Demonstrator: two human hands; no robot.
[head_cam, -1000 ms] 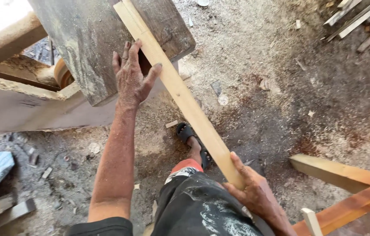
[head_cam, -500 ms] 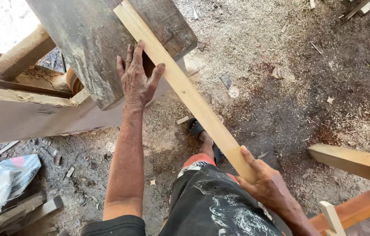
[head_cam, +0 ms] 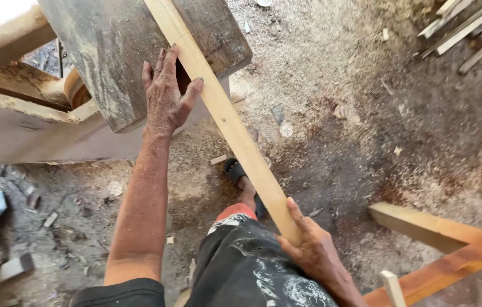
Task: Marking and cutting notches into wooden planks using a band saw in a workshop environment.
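Both hands worked together: your right hand (head_cam: 312, 253) closed around the near end of the pale wooden strip (head_cam: 226, 116), your left hand (head_cam: 166, 94) lay open, steadying it on the far dark slab (head_cam: 98, 51); kept flat, it would feed best.

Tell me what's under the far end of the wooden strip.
The wooden strip lies across a dark, dusty slab, steadied by the left hand. The right hand grips its near end. What the slab rests on is hidden.

Wooden strip (head_cam: 226, 116) slanting across workbench slab (head_cam: 110, 51)
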